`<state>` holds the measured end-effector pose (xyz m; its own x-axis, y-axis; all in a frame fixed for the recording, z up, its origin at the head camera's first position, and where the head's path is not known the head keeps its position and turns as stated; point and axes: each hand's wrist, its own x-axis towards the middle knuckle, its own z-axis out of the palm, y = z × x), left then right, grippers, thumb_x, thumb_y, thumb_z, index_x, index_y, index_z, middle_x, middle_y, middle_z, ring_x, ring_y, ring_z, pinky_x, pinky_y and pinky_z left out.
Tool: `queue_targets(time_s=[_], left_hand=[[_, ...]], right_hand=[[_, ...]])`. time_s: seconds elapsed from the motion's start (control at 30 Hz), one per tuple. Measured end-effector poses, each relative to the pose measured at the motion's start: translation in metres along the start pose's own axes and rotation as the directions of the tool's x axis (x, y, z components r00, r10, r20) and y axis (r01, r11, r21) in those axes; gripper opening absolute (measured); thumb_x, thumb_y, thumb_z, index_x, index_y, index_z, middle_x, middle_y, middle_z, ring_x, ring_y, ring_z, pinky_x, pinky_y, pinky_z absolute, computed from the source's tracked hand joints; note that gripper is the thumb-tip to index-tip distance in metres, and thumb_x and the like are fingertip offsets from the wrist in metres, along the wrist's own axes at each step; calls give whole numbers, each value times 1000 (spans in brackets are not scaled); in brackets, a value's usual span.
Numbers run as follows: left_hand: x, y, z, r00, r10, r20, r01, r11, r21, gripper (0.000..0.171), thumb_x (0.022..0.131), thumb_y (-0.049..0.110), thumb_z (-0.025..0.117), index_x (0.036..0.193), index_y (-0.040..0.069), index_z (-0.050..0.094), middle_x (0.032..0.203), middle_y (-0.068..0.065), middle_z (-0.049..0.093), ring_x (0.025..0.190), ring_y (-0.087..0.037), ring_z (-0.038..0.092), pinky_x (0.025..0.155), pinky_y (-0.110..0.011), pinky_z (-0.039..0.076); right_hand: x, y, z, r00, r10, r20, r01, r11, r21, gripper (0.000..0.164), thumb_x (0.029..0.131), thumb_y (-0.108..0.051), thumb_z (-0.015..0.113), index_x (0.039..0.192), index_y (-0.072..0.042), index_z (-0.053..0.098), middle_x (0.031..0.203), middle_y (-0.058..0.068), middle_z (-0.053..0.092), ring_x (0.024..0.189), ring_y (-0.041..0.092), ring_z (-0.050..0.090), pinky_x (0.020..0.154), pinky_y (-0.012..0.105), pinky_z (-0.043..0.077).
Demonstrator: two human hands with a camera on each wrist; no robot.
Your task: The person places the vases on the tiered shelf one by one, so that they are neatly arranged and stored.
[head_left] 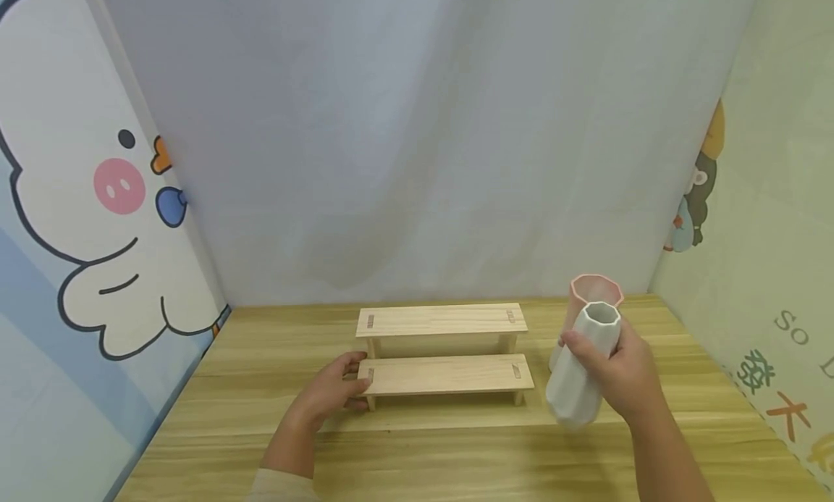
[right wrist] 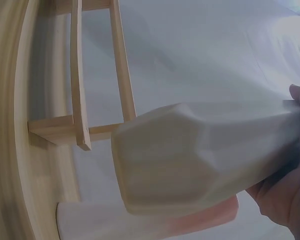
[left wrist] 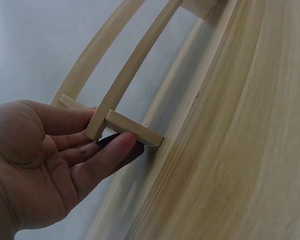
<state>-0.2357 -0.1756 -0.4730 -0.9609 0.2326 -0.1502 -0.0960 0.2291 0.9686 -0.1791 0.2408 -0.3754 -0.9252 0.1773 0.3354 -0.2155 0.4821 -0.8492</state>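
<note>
A light wooden two-step shelf (head_left: pixel 445 375) stands on the table. My left hand (head_left: pixel 330 390) grips the left end of its lower step, thumb on the board and fingers around the leg, as the left wrist view shows up close. In my right hand (head_left: pixel 628 375) is a white faceted vase (head_left: pixel 578 386), tilted, its open mouth up and its base toward the shelf's right side. The base shows large in the right wrist view. Behind it a pink-and-white vase (head_left: pixel 594 288) stands upright on the table, partly hidden by the white vase and the hand.
The wooden table (head_left: pixel 430 462) reaches back to a pale grey cloth (head_left: pixel 404 140). A panel with a cartoon figure (head_left: pixel 78 161) borders the left side. On the right rises a pale green panel (head_left: pixel 769 219) with drawings and lettering.
</note>
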Motion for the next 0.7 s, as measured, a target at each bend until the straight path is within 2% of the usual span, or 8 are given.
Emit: queue_targets(time_s=[0.13,0.5,0.7], left_hand=[[1,0,0,1000,-6,1,6,1000,1,62,95,7,62,149,1,33,145,-27,37,100,-27,65,82,-41,61],[1,-1,-1,1000,-4,8,4,1000,5,62,95,8,63,149,0,32,145,-29,37,100,-27,66,82,-41,61],[1,0,-1,1000,-5,11,5,1000,6,62,96,8,62,149,0,32,145,-28,38,98,-27,67,82,-41,62]], right_hand=[[-2,-2,12,999,-19,26,18,1000,20,31,89,-28,73,109,-9,60,85,-12,67,75,9,66,63,28,58],[-11,-6,41,994,-76,74,69,993,92,28,86,-23,75,104,-7,60,90,7,66,75,15,66,64,31,59],[-17,-5,59,990,-97,105,82,986,144,27,86,-20,76,105,-9,60,91,8,66,77,16,66,66,32,59]])
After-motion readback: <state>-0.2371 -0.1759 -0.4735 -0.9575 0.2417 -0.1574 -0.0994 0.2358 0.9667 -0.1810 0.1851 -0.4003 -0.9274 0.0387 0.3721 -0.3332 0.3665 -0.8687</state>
